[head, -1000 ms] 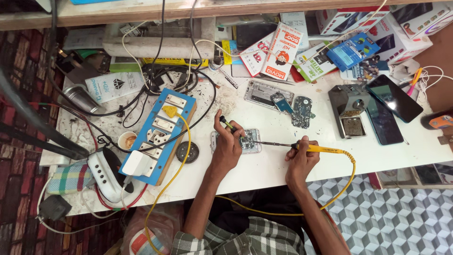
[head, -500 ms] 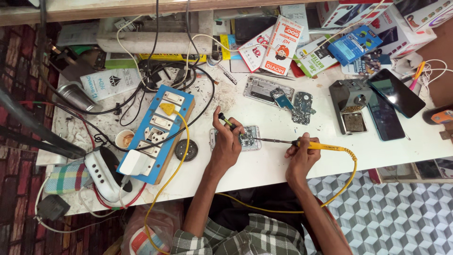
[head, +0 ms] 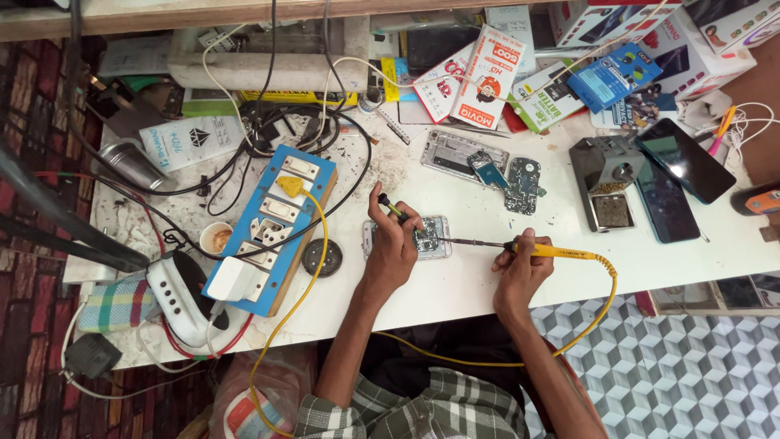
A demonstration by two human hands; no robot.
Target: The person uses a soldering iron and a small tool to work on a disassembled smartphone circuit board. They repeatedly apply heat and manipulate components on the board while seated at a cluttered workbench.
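An opened phone with its circuit board bare (head: 429,237) lies on the white table (head: 487,284) in front of me. My left hand (head: 392,244) rests on its left side and grips a small dark tool with a yellow-green handle (head: 393,210), tip down on the board. My right hand (head: 522,262) holds a yellow soldering iron (head: 552,252) like a pen. Its thin metal tip (head: 459,241) reaches left to the board's right edge. The iron's yellow cord (head: 597,309) loops off the table's front edge.
A blue switch-and-socket board (head: 272,228) with a yellow plug lies to the left, beside a white adapter (head: 175,297) and tangled cables. A solder stand (head: 605,183), two dark phones (head: 674,175), another opened phone (head: 459,154) and a loose board (head: 522,180) lie right. Boxes and packets line the back.
Both hands stay on the phone and tools; the view has shifted slightly. The iron's tip still points at the board.
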